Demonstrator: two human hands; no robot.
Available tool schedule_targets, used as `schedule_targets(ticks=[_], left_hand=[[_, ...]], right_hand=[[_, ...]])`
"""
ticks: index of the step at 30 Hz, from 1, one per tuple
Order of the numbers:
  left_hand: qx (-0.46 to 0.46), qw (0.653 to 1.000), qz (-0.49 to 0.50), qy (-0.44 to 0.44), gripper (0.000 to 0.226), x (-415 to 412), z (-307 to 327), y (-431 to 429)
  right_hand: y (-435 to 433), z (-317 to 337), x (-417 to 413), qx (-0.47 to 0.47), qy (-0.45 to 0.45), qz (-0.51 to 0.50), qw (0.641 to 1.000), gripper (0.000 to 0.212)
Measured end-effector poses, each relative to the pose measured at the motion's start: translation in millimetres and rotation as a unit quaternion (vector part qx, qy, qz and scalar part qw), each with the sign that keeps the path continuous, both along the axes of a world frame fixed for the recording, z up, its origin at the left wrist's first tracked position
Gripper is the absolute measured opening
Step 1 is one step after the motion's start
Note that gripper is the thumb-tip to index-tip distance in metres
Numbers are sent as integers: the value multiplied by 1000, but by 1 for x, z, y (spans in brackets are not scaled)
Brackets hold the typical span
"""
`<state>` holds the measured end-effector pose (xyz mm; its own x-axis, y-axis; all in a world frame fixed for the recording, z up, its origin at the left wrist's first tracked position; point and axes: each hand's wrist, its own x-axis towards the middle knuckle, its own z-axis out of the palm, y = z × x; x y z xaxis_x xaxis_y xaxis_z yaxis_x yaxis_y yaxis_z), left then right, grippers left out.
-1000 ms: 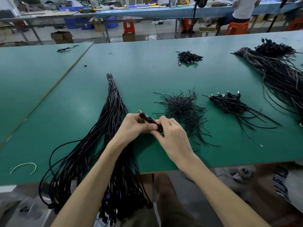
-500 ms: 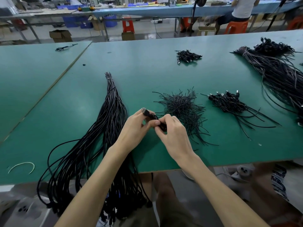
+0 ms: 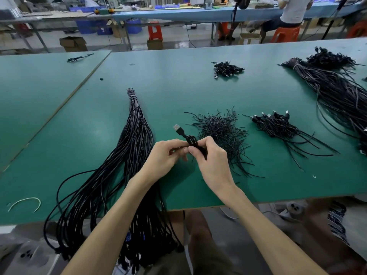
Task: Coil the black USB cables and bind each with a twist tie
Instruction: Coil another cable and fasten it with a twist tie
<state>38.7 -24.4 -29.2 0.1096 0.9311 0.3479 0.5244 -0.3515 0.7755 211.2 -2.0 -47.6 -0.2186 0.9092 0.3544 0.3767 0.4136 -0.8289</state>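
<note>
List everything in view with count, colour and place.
tables: two, green, side by side.
coil: one, black, held up at near centre.
long cables: one bundle, black, left of coil, draped over near edge.
ties: one pile, black, just beyond coil.
bound coils: one pile, black, right of ties.
small pile: one, black, far centre.
right bundle: one, black, far right.
loose cable: one, black, left table, far side.
white wire: one, white, near left corner.
stools: several, orange, aisle beyond.
left hand: one, pinches coil.
right hand: one, fingers curled round coil.
</note>
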Motion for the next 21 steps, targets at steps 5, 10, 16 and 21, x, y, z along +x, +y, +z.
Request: schedule_targets(ticks=[5, 10, 16, 21], left_hand=[[42, 998, 25, 29, 23, 1, -2, 0], [87, 994, 18, 70, 12, 5, -1, -3], [109, 985, 56, 122, 10, 8, 0, -6], [94, 987, 77, 109, 12, 9, 2, -5]], right_hand=[[-1, 2, 0, -9, 15, 8, 1000, 15], [-2, 2, 0, -8, 1, 12, 1000, 15], [-7, 3, -3, 9, -45, 47, 998, 21], [-10, 8, -2, 48, -90, 58, 993, 39]])
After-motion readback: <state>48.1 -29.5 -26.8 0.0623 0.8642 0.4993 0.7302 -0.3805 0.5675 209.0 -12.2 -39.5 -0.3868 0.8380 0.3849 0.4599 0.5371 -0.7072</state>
